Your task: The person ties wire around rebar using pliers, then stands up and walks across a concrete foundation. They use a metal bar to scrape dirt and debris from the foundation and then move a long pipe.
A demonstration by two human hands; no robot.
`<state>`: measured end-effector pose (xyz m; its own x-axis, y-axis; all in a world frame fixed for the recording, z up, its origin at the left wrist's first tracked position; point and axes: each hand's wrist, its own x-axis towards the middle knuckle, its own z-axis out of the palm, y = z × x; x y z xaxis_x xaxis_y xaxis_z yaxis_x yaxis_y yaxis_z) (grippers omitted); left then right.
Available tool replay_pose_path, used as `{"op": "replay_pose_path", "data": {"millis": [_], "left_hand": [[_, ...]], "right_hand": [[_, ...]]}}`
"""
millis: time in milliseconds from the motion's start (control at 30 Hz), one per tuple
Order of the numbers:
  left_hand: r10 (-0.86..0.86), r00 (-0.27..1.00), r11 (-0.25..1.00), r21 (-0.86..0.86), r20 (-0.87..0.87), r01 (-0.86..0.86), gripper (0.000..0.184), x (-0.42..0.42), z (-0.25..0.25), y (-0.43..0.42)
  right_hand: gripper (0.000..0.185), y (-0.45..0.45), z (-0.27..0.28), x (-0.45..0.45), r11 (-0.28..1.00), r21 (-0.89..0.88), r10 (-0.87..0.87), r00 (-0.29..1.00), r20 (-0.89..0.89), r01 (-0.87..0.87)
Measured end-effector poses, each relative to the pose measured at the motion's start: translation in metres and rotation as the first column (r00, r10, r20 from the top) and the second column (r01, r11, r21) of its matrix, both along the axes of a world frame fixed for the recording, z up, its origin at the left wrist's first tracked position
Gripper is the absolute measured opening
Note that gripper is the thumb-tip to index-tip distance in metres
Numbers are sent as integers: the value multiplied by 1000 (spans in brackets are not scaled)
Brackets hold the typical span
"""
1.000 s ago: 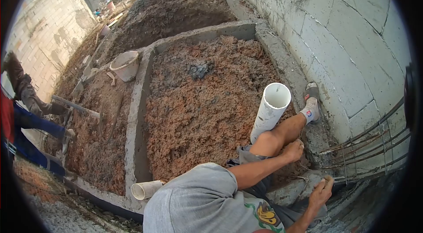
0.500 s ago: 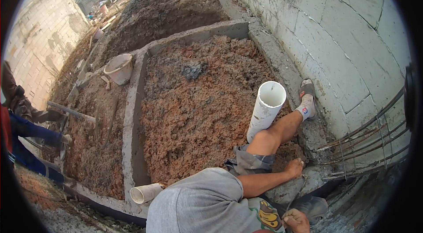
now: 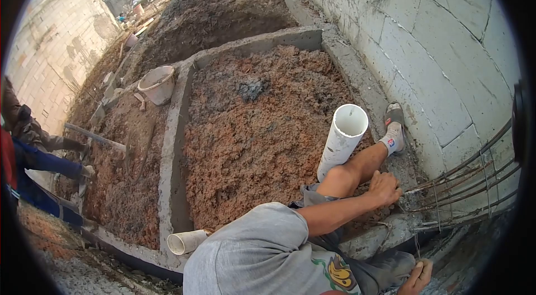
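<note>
My left hand (image 3: 385, 189) is closed, its fingers curled together beside the left ends of the rusty steel bars (image 3: 455, 186); whatever it grips is too small to make out. Lower down, near the bottom right, my right hand (image 3: 417, 277) pinches a thin wire (image 3: 417, 243) that rises from its fingertips. A concrete beam (image 3: 363, 246) runs below my left hand. My bent knee (image 3: 336, 181) is close to the left forearm, against an upright white pipe (image 3: 342, 136).
A second pipe (image 3: 186, 241) lies by the grey shirt. Beyond are reddish soil (image 3: 251, 144), a bucket (image 3: 158, 85) on the soil by a concrete beam, and a block wall (image 3: 419, 55) at right. Another person's blue-clad legs (image 3: 53, 165) show at far left.
My left hand has moved up and right from the concrete beam toward the bar ends. My right hand first dropped down and left, then shifted right, with the wire in its fingers.
</note>
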<state>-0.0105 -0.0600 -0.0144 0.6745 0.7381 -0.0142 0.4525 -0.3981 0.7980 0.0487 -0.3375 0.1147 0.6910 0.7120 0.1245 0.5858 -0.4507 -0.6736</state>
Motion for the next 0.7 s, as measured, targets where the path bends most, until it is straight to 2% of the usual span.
{"op": "replay_pose_path", "data": {"millis": [33, 67, 100, 133, 167, 200, 267, 300, 333, 367, 400, 467, 500, 567, 600, 633, 667, 700], "left_hand": [[49, 984, 970, 227, 170, -88, 30, 3, -10, -1], [56, 939, 882, 424, 339, -205, 31, 6, -18, -5], [58, 940, 882, 424, 337, -206, 31, 11, -21, -11], [19, 961, 976, 203, 275, -77, 31, 18, -23, -19], [-41, 974, 998, -45, 222, 52, 32, 24, -25, -29], [-91, 962, 989, -90, 258, 118, 32, 27, -20, -44], [-50, 928, 923, -338, 368, 183, 32, 34, -1, -74], [-31, 909, 932, -318, 415, 177, 33, 37, 11, -82], [-18, 887, 937, -302, 462, 176, 33, 42, 23, -84], [3, 865, 937, -303, 502, 173, 32, 39, 50, -78], [17, 794, 953, -250, 607, 170, 29, 42, 63, -71], [30, 763, 994, -101, 646, 47, 21, 46, 90, -54], [30, 749, 996, -86, 662, 37, 20, 45, 103, -45], [6, 743, 1000, -20, 670, 10, 21, 50, 111, -24], [-18, 754, 997, -43, 657, 61, 23, 54, 111, -13], [-55, 723, 998, 45, 689, 34, 23, 59, 106, -4], [-10, 693, 999, -16, 721, 31, 21, 58, 104, 6], [28, 661, 996, -76, 750, 44, 19, 63, 102, 11]], "right_hand": [[23, 4, 7, -3, 999, 19, 43, 987, 153, -46], [24, 7, 14, -5, 995, 32, 81, 950, 301, -94], [24, 5, 21, -3, 995, 32, 82, 951, 299, -96], [25, 1, 31, 1, 988, 35, 129, 921, 368, -152], [25, -5, 42, 4, 979, 28, 170, 885, 434, -202], [25, -7, 56, 5, 982, 66, 127, 880, 457, -176], [22, -38, 60, 24, 993, 101, 6, 884, 467, -60], [18, -58, 60, 38, 995, 101, -65, 884, 463, 20], [24, -74, 46, 46, 976, 197, -185, 829, 528, 93], [26, -85, 47, 53, 975, 183, -215, 767, 605, 129], [27, -73, 50, 40, 933, 280, -356, 713, 604, 228], [27, -59, 34, 31, 830, 380, -554, 677, 485, 408], [24, -53, 30, 28, 822, 368, -562, 724, 401, 434], [21, -34, 15, 28, 858, 221, -513, 783, 351, 463], [19, -32, 4, 30, 914, 53, -402, 877, 261, 403], [18, -30, -6, 30, 947, -102, -291, 946, 140, 306], [17, -24, -10, 23, 979, -199, -82, 974, -213, 39], [16, -19, -14, 13, 955, -184, 97, 831, -548, -233]]}}
